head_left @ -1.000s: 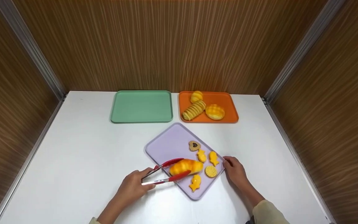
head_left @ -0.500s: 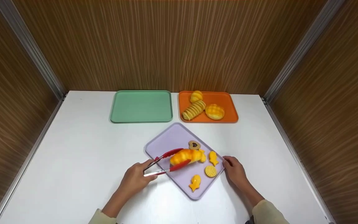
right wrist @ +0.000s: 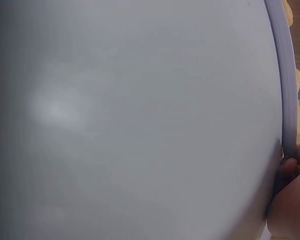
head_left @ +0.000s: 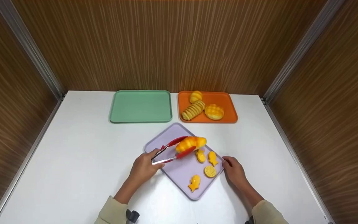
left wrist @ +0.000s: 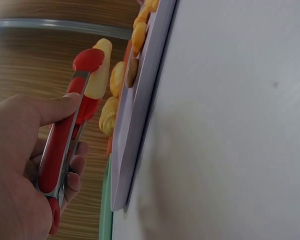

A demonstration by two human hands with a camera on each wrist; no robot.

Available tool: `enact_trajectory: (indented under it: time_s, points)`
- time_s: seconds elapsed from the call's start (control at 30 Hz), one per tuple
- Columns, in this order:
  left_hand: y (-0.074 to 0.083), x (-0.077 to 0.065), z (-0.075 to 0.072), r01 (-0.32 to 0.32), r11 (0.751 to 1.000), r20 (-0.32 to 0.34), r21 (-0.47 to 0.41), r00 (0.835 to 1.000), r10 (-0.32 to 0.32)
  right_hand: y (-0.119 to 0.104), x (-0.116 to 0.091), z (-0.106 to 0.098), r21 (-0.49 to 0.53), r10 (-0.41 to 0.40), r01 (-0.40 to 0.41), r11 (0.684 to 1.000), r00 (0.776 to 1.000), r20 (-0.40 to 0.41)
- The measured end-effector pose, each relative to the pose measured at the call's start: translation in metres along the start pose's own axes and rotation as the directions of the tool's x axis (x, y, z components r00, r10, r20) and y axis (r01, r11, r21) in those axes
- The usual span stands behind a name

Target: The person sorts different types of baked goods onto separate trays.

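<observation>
My left hand (head_left: 144, 168) holds a pair of tongs (head_left: 185, 152) with red tips and red grips. Between the tips is a golden croissant-like bread roll (head_left: 191, 143), raised above the lilac tray (head_left: 179, 172); the left wrist view shows the gap. At the tray's right corner, my right hand (head_left: 235, 171) pinches the rim (right wrist: 289, 100) between thumb and fingers. On that tray lie fish-shaped cookies (head_left: 212, 158) and a round yellow cookie (head_left: 210, 171). The roll covers the heart cookie in the head view, but a brown cookie (left wrist: 132, 72) shows in the left wrist view.
Behind the lilac tray lies a bare green tray (head_left: 140, 106). Beside it an orange tray (head_left: 230, 107) bears a striped long bread (head_left: 193, 110), a round bun (head_left: 214, 112) and a small roll (head_left: 196, 96). Wood-patterned walls (head_left: 166, 46) enclose the white table (head_left: 73, 155).
My left hand has lifted the bread roll with the tongs and carried it away from me and slightly right, over the heart cookie. The right hand has stayed at the tray's corner.
</observation>
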State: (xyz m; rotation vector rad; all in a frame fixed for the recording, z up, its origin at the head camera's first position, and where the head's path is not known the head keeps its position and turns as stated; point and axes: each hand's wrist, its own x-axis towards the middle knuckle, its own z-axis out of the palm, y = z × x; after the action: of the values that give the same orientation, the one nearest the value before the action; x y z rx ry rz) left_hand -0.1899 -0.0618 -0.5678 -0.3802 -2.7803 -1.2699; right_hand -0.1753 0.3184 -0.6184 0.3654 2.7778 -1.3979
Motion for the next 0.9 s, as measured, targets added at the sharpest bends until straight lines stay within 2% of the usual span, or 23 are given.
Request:
enact_trajectory:
  time_s: [0.37,0.9]
  points:
    - [0.007,0.03,0.014,-0.019,0.999,-0.018,-0.05,1.0,0.018,0.0,0.001,0.001,-0.004,0.011,-0.011,1.0,1.0,0.002]
    - [0.014,0.066,0.041,0.041,0.997,-0.027,-0.058,0.999,-0.043,0.001,0.001,0.0,0.0,0.022,-0.022,1.0,1.0,0.022]
